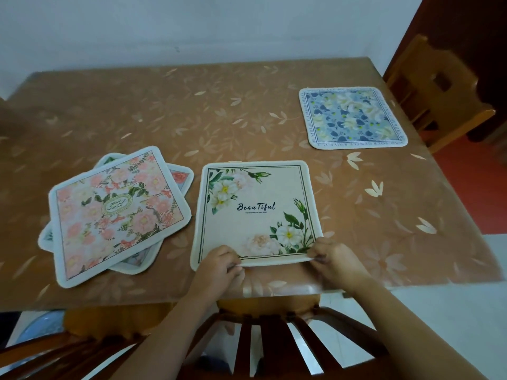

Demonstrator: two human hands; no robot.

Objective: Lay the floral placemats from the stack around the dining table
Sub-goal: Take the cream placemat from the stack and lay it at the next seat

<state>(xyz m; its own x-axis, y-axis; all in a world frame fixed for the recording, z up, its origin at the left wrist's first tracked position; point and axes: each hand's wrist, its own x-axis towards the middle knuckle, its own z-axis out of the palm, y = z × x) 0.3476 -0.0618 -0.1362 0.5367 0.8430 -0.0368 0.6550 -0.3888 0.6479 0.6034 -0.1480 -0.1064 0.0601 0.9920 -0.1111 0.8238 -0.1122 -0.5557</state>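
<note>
Cream mat, the "Beautiful" one, lies on the table straight ahead of the fingers, which hold its near edge. Left hand pinches that edge a little in from the near-left corner. Right hand pinches at the near-right corner. Both sets are curled; can't tell which digit sits under the rim. The edge between the two grips looks slightly raised, and the rest of the mat is flat.

Step in hand, my read: final squaring of this mat at the seat whose chair back is directly below the wrists. To do it well:
- Keep both pinches light and even.
- Nudge until the near edge runs parallel to the table edge just behind the fingers.
- Centre it on the chair.
- Release both sides together so it doesn't skew.
- Press the rim down if it curls.

Pose: both forearms come in from below and converge, wrists low over the table edge, palms down.

Stack sits left of the left fingers, fanned, pink floral one on top, nothing touching it. Blue mat is laid far beyond and to the right of the right fingers. Judging by that, two are out and the stack is next.
</note>
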